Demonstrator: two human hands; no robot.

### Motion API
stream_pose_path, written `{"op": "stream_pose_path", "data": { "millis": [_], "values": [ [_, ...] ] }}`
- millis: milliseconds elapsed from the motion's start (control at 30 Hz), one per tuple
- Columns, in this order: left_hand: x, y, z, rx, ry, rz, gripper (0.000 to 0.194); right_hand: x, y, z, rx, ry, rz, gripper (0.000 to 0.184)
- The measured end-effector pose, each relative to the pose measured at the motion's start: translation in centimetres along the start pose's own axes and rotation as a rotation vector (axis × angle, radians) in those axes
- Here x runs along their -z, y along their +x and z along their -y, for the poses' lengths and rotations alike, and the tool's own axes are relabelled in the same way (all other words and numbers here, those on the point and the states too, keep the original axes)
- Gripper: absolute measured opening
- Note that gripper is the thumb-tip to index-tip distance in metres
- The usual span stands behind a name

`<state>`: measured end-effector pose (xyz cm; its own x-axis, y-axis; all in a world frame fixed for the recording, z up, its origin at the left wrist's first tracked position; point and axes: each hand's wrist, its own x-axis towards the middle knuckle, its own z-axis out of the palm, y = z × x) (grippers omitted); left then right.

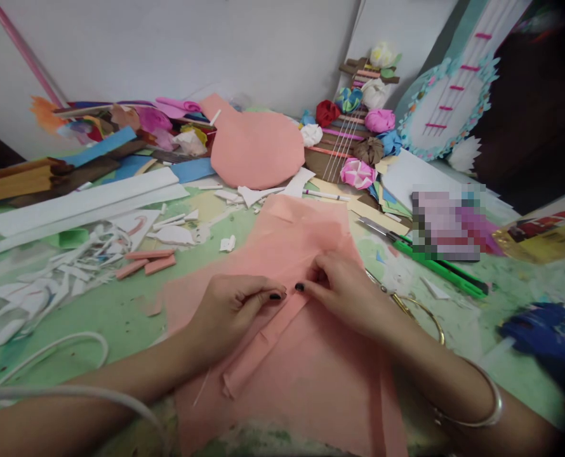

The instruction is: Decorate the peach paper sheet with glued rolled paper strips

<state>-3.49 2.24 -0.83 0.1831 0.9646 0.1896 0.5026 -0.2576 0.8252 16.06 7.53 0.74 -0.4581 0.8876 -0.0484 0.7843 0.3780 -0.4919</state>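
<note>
A sheet of peach tissue-like paper [330, 374] lies spread before me, with a narrow folded peach paper strip [258, 349] slanting across it. My left hand [230, 311] is closed in a pinch at the strip's upper edge; its fingertips hide the exact contact. Thumb and bent fingers of my right hand [346, 292] pinch the strip's far end, close to the left fingertips. Under my right forearm, gold-handled scissors [418, 311] are partly covered. Behind the sheet rests a peach guitar-shaped cutout [258, 149].
A green box cutter [439, 266] with its blade out lies at right, near a blue glue gun [542, 333]. White paper scraps [68, 273] and small peach rolls [149, 261] lie left. A white cable [73, 393] crosses the left forearm. Decorated paper instruments [353, 143] stand behind.
</note>
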Motion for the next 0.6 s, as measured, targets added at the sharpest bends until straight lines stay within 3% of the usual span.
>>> {"op": "stream_pose_path", "data": {
  "millis": [267,467,600],
  "values": [
    [-0.13,-0.03,-0.37,0.110,-0.113,-0.014,0.005,0.13,-0.02,-0.16,0.022,0.073,0.005,0.018],
    [-0.13,0.12,-0.02,0.125,-0.117,-0.034,0.023,0.12,0.34,-0.67,0.059,0.252,-0.055,0.017],
    [0.06,0.18,0.03,0.114,-0.161,-0.038,0.024,0.02,0.48,-0.75,0.076,0.453,-0.083,0.014]
  ]
}}
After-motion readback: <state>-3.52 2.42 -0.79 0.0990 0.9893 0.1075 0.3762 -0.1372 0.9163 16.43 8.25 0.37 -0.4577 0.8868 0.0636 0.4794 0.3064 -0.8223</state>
